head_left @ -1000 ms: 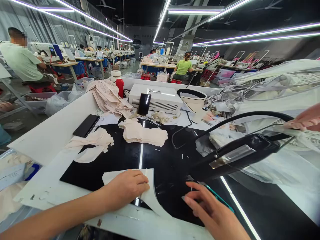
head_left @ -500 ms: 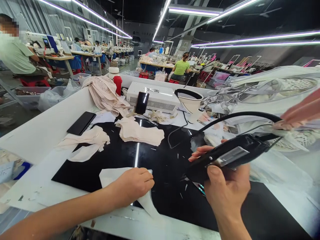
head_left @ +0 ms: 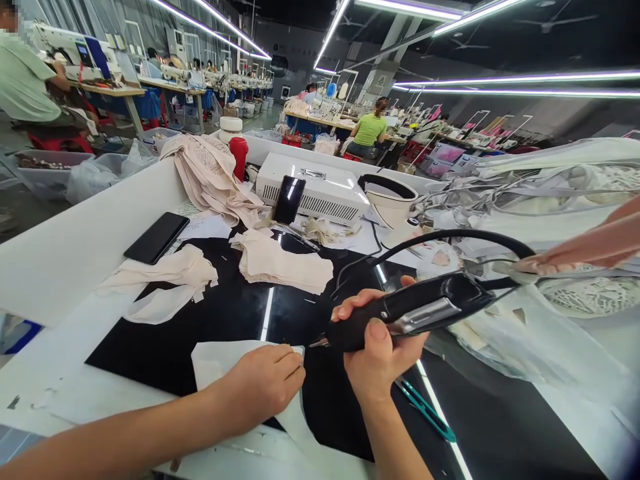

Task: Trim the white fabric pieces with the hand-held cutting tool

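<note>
Note black handheld tool [head_left: 425, 297] above black mat [head_left: 295, 310], with nose toward mat's left. Likely rigid, moderately heavy; best grasped around thick body, allowing for drag from cable [head_left: 460, 234]. Gripped there by right hand [head_left: 380, 357], wrapped closed with thumb on near side and forearm slanting in over mat's near edge. Across same edge, note white cloth piece [head_left: 220, 357]: probably light, limp, easily creased; best steadied near corner. Partly covered by left hand [head_left: 270, 380], with fingers curled at right edge; cannot tell whether pinching or pressing.
</note>
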A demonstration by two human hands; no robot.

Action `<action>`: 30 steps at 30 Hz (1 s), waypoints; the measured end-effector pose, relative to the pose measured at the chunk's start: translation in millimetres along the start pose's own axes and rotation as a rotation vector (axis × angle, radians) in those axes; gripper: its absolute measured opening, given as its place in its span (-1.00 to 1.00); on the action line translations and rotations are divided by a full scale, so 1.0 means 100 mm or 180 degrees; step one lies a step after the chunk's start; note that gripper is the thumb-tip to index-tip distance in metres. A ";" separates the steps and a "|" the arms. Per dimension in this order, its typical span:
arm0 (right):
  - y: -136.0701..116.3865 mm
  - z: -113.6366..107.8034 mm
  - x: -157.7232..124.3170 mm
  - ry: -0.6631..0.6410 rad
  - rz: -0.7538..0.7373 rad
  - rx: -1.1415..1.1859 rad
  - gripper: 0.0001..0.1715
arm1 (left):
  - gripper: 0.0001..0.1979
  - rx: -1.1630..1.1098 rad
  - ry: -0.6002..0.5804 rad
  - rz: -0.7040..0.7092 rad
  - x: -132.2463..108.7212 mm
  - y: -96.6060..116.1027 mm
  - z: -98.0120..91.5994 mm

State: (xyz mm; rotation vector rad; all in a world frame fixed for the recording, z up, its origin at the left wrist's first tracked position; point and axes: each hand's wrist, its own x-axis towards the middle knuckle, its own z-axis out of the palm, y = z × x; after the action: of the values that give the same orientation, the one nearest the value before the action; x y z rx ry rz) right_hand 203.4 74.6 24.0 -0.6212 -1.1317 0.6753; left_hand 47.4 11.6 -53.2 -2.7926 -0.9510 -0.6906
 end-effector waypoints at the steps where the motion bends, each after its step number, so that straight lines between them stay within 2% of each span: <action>1: 0.01 0.01 0.00 0.0011 0.0031 0.0007 -0.37 | -0.77 -0.0011 0.0032 -0.0013 0.00 0.01 0.00; 13: -0.05 0.08 0.03 -0.0003 0.0266 0.0273 -0.40 | -0.80 -0.0027 0.0123 -0.0066 0.01 0.03 0.00; 19: -0.03 0.06 0.01 -0.0020 0.0220 0.0266 -0.36 | -0.79 -0.0042 0.0252 -0.0090 0.01 0.03 0.02; 30: 0.00 0.03 0.01 -0.0044 0.0152 0.0245 -0.38 | -0.78 -0.0149 0.0139 -0.0115 0.02 0.02 -0.02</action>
State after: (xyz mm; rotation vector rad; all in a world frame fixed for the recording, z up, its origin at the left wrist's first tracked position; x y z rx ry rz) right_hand 200.5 75.6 25.0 -0.5803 -1.1014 0.7616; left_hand 48.6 10.5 -50.2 -2.7944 -0.9922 -0.7854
